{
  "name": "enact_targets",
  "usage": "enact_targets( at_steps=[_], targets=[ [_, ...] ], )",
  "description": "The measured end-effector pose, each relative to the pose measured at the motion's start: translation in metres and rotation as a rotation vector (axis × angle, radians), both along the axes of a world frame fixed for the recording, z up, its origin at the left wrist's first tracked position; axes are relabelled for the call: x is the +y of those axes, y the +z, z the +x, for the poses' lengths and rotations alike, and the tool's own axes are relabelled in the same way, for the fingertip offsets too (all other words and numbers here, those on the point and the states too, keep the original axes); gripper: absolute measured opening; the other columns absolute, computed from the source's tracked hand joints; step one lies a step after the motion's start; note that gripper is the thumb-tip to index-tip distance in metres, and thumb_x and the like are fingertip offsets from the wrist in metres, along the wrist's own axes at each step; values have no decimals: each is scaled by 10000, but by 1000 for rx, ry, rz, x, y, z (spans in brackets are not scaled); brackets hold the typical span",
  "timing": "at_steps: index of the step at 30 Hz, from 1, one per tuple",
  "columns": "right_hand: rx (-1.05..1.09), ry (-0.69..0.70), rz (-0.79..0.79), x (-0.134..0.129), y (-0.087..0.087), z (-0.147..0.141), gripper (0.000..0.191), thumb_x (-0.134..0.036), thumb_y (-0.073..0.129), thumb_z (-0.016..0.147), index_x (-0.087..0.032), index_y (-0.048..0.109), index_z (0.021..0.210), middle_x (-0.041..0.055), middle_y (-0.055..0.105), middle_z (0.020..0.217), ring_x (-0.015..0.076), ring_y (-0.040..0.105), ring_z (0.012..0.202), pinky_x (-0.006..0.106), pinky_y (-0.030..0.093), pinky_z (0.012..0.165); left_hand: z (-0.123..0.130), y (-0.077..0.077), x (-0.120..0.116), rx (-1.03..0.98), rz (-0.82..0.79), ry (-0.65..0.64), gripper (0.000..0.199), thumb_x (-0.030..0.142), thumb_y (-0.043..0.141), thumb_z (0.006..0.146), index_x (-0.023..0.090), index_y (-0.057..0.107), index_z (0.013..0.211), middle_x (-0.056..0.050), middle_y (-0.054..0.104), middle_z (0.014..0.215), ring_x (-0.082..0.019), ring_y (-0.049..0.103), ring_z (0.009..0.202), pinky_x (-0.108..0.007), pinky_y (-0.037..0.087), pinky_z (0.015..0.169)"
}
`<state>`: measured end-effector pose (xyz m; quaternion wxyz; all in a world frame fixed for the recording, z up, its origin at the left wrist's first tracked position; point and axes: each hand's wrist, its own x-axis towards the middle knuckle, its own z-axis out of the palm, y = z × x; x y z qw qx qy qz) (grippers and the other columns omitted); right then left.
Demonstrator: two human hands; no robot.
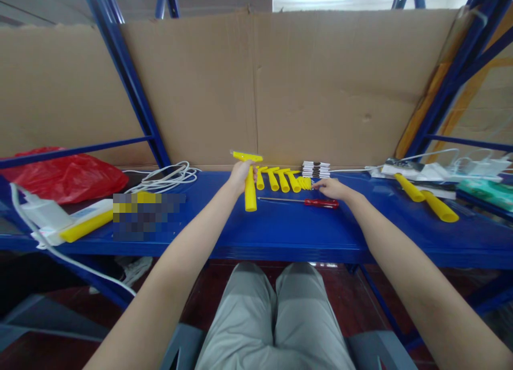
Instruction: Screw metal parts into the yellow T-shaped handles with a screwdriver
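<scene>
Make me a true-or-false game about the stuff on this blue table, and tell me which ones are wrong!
1. The left hand is holding a yellow tool. True.
2. The screwdriver is in the right hand. False: it lies on the blue table.
3. The red bag is on the right side of the picture. False: it is on the left side.
4. Brown cardboard stands behind the table. True.
5. The right hand is close to the small yellow pieces. True.
</scene>
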<state>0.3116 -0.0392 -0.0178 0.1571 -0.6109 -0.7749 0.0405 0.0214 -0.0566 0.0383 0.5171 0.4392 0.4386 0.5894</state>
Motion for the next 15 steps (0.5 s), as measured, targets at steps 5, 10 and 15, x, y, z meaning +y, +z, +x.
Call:
enact_targets(
  at_steps=[5, 10, 15],
  targets=[
    [-10, -4, 2, -3, 1, -2, 447, -66, 448, 769, -209, 733, 1082, 19, 705, 1149, 191, 639, 1076, 289, 470, 970, -5, -15, -12, -174, 9, -16, 112, 102, 490, 756, 188, 440, 704, 58, 434, 434, -73, 362, 311, -178, 285, 345],
    [-7, -3, -8, -3, 1, -4, 472, -51, 452, 759, -200, 719, 1119, 19, 697, 1165, 189, 625, 1108, 295, 440, 1010, -9, -15, -20, -202, 35, -54, 120, 102, 468, 785, 186, 440, 704, 58, 435, 434, -70, 356, 305, -180, 281, 344],
    [-38, 16, -33, -4, 2, -7, 503, -24, 437, 740, -180, 712, 1132, 36, 684, 1189, 191, 611, 1134, 299, 427, 1023, -8, -17, -17, -183, -18, -30, 145, 75, 443, 789, 179, 446, 688, 49, 435, 425, -75, 364, 304, -179, 280, 335]
  ],
)
